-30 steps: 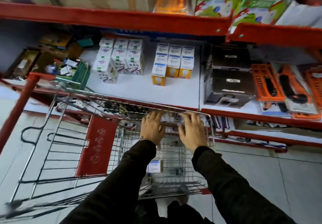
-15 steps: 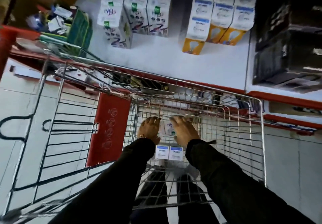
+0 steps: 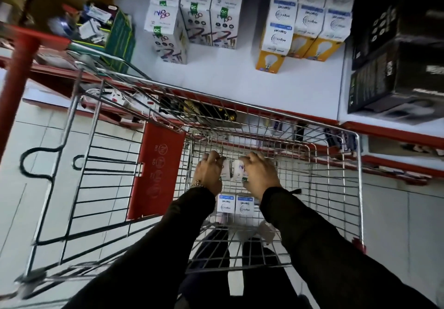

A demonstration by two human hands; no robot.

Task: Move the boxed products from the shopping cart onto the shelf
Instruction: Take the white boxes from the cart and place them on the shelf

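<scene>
Change since half a second back: both hands sit slightly deeper in the basket and now curl over two white boxes; the view has tipped a little further down.

Item, white boxes: two small cartons, standing side by side on the basket floor toward its far end, tops partly covered by fingers. Print matches the purple-lettered stock on the shelf.

Item, blue-topped boxes: two bulb cartons, side by side, just nearer the body than the white pair, untouched.

Item, left hand: fingers bent and closed round the left white carton, thumb hidden.

Item, right hand: fingers curled over the right white carton, grip apparently closed; underside contact not visible.

Item, shopping cart: wire basket, red seat panel folded at left, parked against the shelf edge.

Item, shelf: white deck, bare strip at front. Purple-lettered cartons stacked at left, yellow-based bulb cartons centre, black cartons right.

Step in hand, by judgement: pickup of the white pair. Next move calls for a straight lift clear of the wire rim, then placement before the matching stack.
</scene>
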